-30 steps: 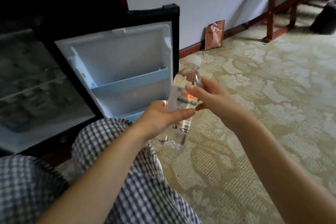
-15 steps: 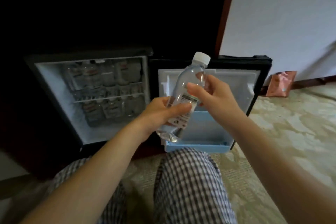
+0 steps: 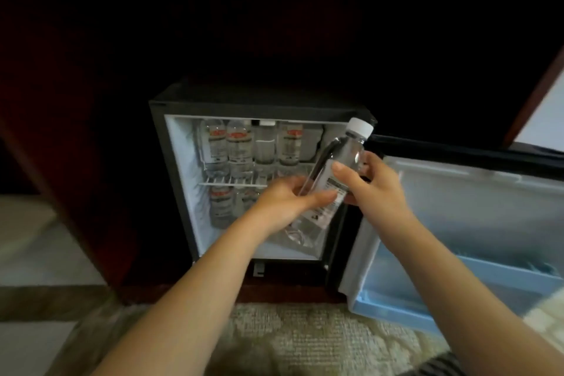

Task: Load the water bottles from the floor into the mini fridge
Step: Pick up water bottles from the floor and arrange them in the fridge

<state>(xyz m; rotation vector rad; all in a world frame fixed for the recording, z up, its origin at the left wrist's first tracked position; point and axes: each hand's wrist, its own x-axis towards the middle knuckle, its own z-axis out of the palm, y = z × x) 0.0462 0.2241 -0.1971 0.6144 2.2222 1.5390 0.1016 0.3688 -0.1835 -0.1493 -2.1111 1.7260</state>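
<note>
A clear water bottle [image 3: 345, 156] with a white cap is tilted in front of the open mini fridge [image 3: 180, 162], cap up and to the right. My left hand [image 3: 283, 201] grips its lower half and my right hand [image 3: 369, 189] grips its upper half near the label. Inside the fridge, several labelled bottles [image 3: 241, 146] stand on the upper wire shelf, and more bottles [image 3: 222, 204] stand below it, partly hidden by my left hand.
The fridge door [image 3: 476, 223] swings open to the right, with a light blue door shelf [image 3: 503, 278] low down. Dark wooden cabinetry [image 3: 91, 131] surrounds the fridge. Patterned carpet [image 3: 305, 339] lies in front, under my arms.
The view has swung left and closer to the fridge. Both hands have carried the bottle from beside the door to the front of the fridge opening.
</note>
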